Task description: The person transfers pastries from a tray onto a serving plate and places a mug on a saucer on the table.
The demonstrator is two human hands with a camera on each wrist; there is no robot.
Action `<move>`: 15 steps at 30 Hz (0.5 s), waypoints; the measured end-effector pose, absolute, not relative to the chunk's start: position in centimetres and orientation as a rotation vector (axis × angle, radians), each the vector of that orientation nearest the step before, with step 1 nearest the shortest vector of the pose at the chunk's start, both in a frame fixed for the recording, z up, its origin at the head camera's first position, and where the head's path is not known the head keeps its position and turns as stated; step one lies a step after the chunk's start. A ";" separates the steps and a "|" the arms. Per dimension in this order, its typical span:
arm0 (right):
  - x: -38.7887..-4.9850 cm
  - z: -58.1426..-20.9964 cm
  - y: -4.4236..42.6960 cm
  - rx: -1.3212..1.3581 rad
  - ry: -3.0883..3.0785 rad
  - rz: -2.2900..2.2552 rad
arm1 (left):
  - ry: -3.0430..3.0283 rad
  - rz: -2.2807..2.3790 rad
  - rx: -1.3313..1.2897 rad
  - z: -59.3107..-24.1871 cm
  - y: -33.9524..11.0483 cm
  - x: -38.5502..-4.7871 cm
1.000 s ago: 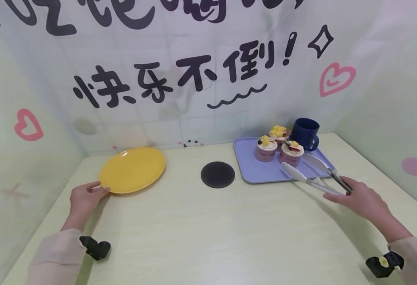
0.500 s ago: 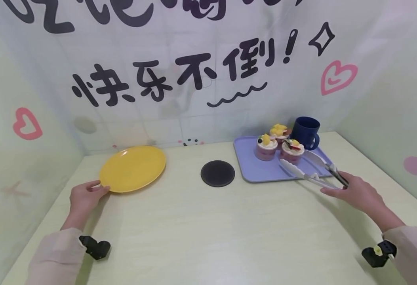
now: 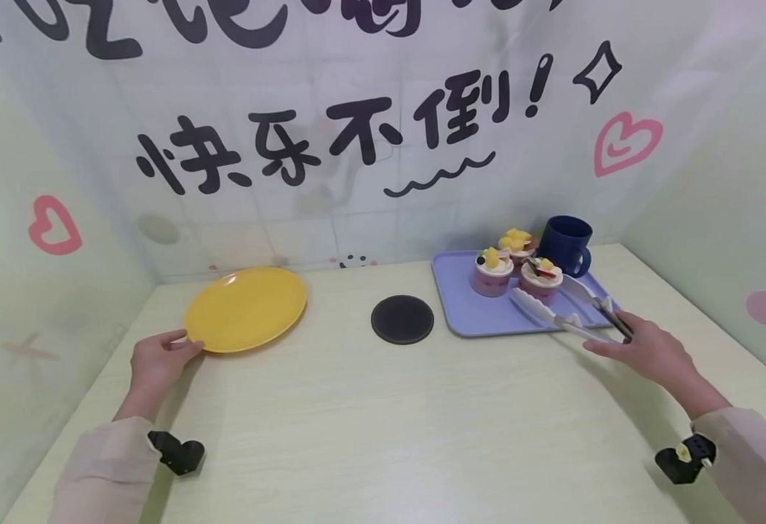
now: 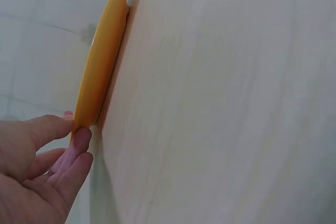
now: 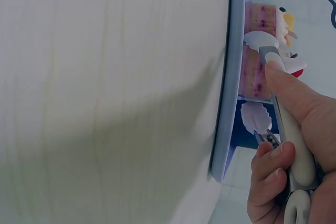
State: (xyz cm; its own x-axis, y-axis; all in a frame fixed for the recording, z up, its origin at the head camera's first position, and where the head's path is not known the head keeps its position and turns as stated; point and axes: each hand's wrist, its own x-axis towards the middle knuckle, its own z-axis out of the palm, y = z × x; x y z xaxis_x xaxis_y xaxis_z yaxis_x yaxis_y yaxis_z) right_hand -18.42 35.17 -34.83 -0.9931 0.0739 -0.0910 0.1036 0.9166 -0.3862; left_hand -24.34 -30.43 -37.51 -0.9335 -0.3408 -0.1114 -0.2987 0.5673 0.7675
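Pale wood-look counter (image 3: 383, 422) is carrying the lot. Lilac tray (image 3: 466, 309) is sitting right, its rim probably keeping its load together. Yellow plate (image 3: 245, 309) is resting left; left grip (image 3: 160, 362) is pinching its near-left rim, likely steadying it. Right grip (image 3: 654, 353) is holding tongs (image 3: 540, 310), arms standing apart on either side of front-right dessert cup (image 3: 540, 282), contact unclear. Navy mug (image 3: 561, 247) is standing just behind, crowding the far arm. Black coaster (image 3: 402, 319) is lying between plate and tray. Two other dessert cups (image 3: 492, 276) are hemming that cup in.

At the head view's lower left, the bare left hand (image 3: 160, 360) pinches. At lower right, the bare right hand (image 3: 654, 353) grips, fingers (image 5: 270, 179) curled.
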 end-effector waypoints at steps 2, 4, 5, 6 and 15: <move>-18.6 -34.9 35.0 0.143 2.999 -0.614 | -2.742 -1.329 0.575 -37.4 -30.4 -24.3; -18.7 -35.0 34.9 0.146 2.996 -0.619 | -2.744 -1.330 0.587 -37.4 -30.4 -24.3; -18.8 -35.0 34.8 0.146 2.994 -0.624 | -2.744 -1.328 0.592 -37.5 -30.4 -24.3; -18.8 -35.0 34.7 0.147 2.994 -0.627 | -2.746 -1.324 0.597 -37.5 -30.4 -24.3; -19.0 -35.1 34.5 0.140 2.996 -0.646 | -2.729 -1.307 0.584 -37.5 -30.4 -24.4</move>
State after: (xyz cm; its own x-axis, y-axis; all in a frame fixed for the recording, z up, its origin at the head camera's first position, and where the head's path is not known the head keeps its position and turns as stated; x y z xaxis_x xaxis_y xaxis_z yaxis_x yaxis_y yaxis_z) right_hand -19.02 34.51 -35.12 -0.9931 0.0737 -0.0913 0.1048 0.9072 -0.4075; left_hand -24.40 -30.36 -37.54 -0.9265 -0.3605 -0.1077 -0.3098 0.5688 0.7619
